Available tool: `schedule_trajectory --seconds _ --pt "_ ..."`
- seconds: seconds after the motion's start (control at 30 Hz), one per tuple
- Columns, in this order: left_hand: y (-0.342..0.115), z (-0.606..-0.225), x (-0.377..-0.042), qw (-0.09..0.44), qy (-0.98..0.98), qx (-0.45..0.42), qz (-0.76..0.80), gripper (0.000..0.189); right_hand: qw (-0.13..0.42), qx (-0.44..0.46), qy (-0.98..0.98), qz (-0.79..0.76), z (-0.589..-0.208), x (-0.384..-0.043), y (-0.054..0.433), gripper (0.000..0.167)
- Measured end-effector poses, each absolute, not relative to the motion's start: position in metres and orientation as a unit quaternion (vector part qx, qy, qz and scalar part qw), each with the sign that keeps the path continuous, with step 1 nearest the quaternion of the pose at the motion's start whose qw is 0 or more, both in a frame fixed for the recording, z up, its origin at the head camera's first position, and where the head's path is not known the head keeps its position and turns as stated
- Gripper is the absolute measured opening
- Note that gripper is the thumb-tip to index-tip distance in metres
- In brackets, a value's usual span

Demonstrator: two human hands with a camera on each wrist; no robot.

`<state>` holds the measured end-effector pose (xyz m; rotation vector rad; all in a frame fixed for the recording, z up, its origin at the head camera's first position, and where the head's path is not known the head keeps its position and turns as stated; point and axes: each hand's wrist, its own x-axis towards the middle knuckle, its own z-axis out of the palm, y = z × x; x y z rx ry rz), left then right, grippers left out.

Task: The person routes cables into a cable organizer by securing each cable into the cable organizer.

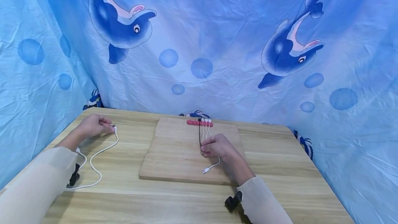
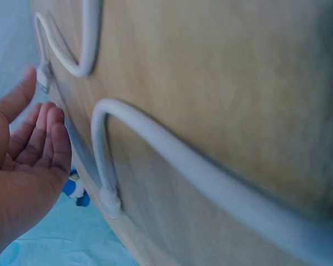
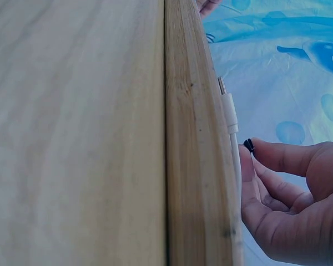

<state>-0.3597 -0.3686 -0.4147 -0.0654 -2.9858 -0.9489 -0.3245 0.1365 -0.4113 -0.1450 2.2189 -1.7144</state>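
Note:
My right hand [image 1: 220,146] pinches the end of a thin black cable [image 1: 199,134] between thumb and fingertips, over the wooden board [image 1: 168,155]. In the right wrist view the black connector [image 3: 248,145] shows at the fingertips. A red cable holder [image 1: 193,123] at the board's back carries the black cable and several white ones. Below that hand lies a white cable's plug [image 1: 206,170]. At the left, my left hand [image 1: 93,126] is beside the plug end of a loose white cable [image 1: 100,152]. Its thumb and fingers are apart near the white plug [image 2: 43,75].
The board lies flat on a wood-grain table [image 1: 136,203], its thick front edge [image 3: 197,138] raised above the tabletop. A second end of the loose white cable [image 1: 78,150] lies by the left wrist. Blue dolphin-print cloth [image 1: 199,37] hangs behind and at both sides.

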Motion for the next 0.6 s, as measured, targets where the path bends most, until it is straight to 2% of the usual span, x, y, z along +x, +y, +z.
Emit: schedule_trajectory --seconds 0.1,0.23,0.43,0.6 --pt "-0.371 -0.416 -0.363 -0.014 -0.953 -0.017 -0.303 0.069 0.165 -0.054 0.779 -0.603 -0.412 -0.325 0.137 0.018" --pt "-0.369 -0.414 -0.363 -0.023 -0.957 -0.022 -0.289 0.065 0.167 -0.058 0.777 -0.604 -0.413 -0.326 0.137 0.018" --pt "-0.359 -0.412 -0.365 -0.013 -0.958 -0.043 -0.283 0.054 0.166 -0.059 0.777 -0.604 -0.411 -0.325 0.137 0.018" --pt "-0.353 -0.417 -0.369 -0.005 -0.955 -0.051 -0.293 0.052 0.165 -0.061 0.779 -0.602 -0.41 -0.324 0.138 0.019"
